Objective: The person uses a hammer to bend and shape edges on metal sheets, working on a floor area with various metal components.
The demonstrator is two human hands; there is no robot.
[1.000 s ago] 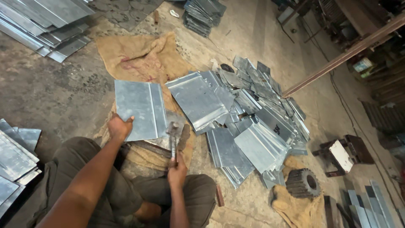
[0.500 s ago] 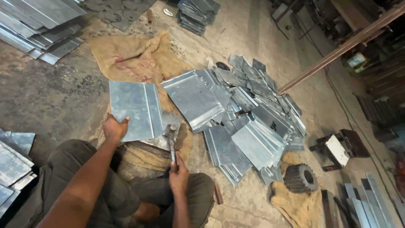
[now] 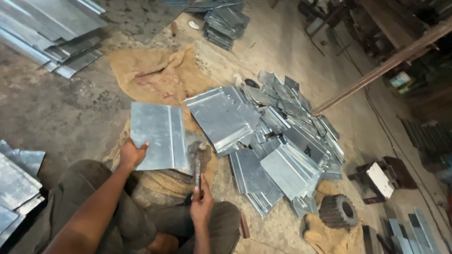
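Two hands: left hand [image 3: 132,154] grips metal sheet [image 3: 157,135], right hand [image 3: 201,204] apparently a hammer [image 3: 198,160]

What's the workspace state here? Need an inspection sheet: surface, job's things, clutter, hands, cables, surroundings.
Surface: rough concrete floor, with burlap sacking spread over it.
Job's things: flat metal sheet with a fold line, hammer upright beside it.
Clutter: loose pile of metal sheets on the right, gear wheel, small stand.
Hands: left hand grips the sheet's lower edge; right hand holds the hammer handle.
Cables: thin dark cable on the floor at right.
Surroundings: long sheet stacks top left, another stack at top, slanted bar.
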